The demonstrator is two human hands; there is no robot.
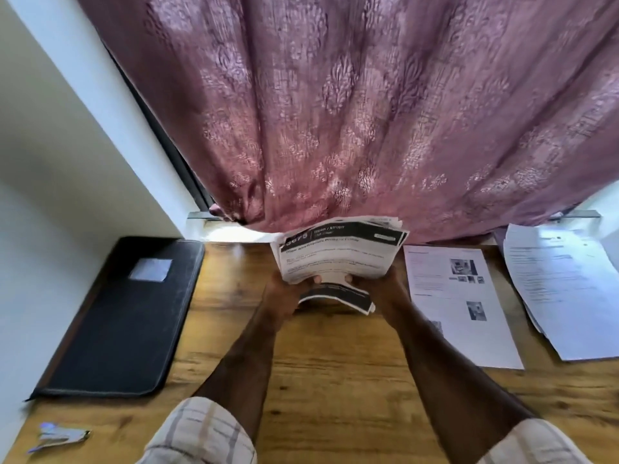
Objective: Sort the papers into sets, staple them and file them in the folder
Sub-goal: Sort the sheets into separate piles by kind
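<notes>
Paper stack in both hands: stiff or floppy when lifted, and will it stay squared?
Likely floppy: the paper stack bends and its lower part curls under between the left hand and right hand. Probably slips out of alignment: sheet edges already fan at the top.

Home desk, curtain, wood table

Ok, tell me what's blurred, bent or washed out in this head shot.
Head view: wide-angle lens bows the curtain and wooden table; the stapler at the lower left corner is smeared; text on the stack of papers, gripped by both hands, is soft; daylight bleaches the sill under the curtain.
</notes>
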